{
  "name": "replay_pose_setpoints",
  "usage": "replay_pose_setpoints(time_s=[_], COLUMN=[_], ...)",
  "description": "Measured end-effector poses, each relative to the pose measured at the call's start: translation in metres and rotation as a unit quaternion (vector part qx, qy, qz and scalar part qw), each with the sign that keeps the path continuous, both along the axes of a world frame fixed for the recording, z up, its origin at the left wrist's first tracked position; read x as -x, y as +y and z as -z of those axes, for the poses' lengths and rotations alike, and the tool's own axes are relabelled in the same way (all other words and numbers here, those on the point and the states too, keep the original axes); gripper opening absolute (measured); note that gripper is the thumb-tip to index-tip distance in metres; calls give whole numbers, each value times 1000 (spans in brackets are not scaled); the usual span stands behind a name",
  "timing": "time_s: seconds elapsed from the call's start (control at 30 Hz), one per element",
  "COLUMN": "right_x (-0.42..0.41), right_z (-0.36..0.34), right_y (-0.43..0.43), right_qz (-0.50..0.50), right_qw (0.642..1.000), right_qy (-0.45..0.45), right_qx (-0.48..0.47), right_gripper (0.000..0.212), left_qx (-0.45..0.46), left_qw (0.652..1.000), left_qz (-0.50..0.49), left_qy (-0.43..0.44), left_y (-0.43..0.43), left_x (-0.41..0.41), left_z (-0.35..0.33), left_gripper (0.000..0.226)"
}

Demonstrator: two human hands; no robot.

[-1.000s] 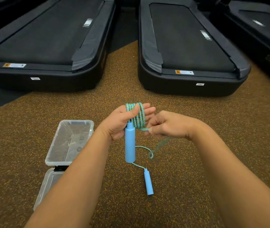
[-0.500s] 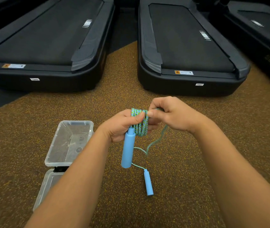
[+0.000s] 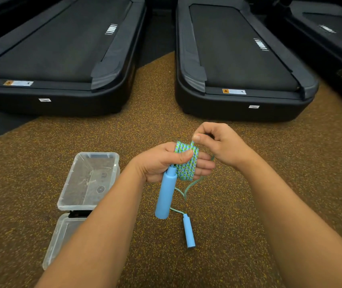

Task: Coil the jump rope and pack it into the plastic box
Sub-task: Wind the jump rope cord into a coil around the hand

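The blue-green braided jump rope (image 3: 186, 163) is wound in several turns around the fingers of my left hand (image 3: 161, 161). That hand also grips one light-blue handle (image 3: 166, 196), which hangs downward. My right hand (image 3: 218, 144) pinches the loose rope strand just above the coil's top right. A short slack length drops to the second blue handle (image 3: 188, 230), which lies on the floor. The clear plastic box (image 3: 70, 202) stands open and empty on the floor to the left, its hinged lid (image 3: 55, 244) lying flat nearer to me.
Brown speckled rubber floor (image 3: 238, 204) lies all around. Two black treadmills (image 3: 57, 59) (image 3: 238, 65) stand ahead, with a third at the far right edge (image 3: 336, 38).
My right hand has carried the rope strand from below the coil up and over its top right. The slack on the floor has shortened. My left hand with the hanging handle has tilted slightly.
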State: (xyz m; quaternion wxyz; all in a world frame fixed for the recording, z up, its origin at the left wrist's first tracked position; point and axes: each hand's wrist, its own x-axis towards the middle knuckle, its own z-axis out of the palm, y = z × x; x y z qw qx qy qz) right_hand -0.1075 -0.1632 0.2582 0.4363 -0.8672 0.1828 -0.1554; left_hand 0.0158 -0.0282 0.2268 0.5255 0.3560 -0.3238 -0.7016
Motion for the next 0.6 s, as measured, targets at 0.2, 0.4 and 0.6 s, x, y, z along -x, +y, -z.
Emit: replay_pose_setpoints(time_s=[0.2,0.4,0.6], right_x=[1,-4,-1], right_z=[27,42,46], right_y=[6,24,30], right_qz=[21,17,-62], right_qw=[983,969,957], right_qy=[-3,52,155], right_qx=[-184,-240,-238], right_gripper=[23,29,24], left_qx=[22,69,94], left_qw=[999,994,984], left_qz=[9,-43,-129], left_qy=[28,76,77], left_y=[1,2,3], left_x=[-2,-9,-20], left_z=[-3,-7,-2], left_gripper=[51,55,63])
